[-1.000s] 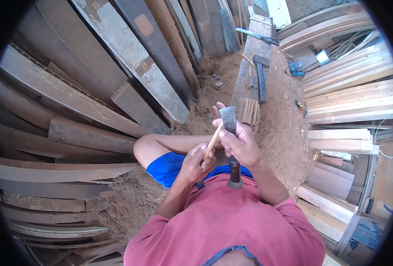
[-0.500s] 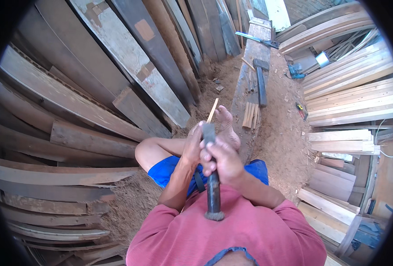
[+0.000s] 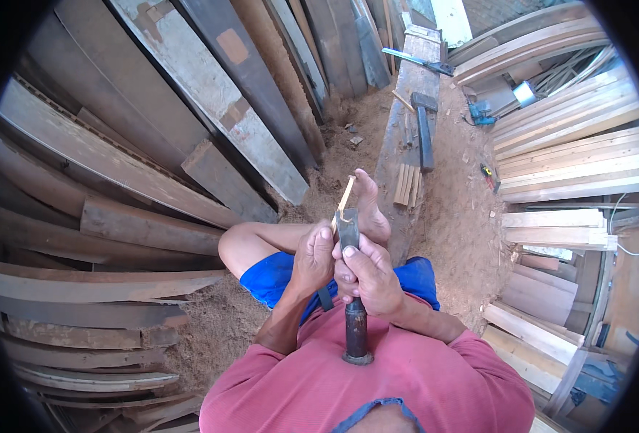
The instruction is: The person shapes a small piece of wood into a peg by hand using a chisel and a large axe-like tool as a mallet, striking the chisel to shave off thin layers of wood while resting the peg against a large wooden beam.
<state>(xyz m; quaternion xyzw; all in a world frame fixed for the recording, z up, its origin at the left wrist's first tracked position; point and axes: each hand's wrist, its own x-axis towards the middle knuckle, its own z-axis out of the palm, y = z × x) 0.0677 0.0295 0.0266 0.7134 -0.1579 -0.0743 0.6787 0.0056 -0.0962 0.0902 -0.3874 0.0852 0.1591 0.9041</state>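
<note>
My right hand is wrapped round a wide chisel, its thumb on the flat blade. The dark handle points back, its end against my red shirt. My left hand is closed round the lower part of a thin wooden stick, next to the blade. The stick slants away from me, and its far end meets the toes of my bare foot. A thin curled shaving shows at the blade's edge. The lower end of the stick is hidden by my hands.
Ahead to the right, a long plank carries a mallet, a handsaw and several short wooden strips. Boards lean along the left. Stacked timber and a teal power tool lie right, above sawdust.
The chisel has slid forward along the stick, and a shaving has appeared at its edge. My hands have shifted slightly; the stick's far end is now lower, by my toes.
</note>
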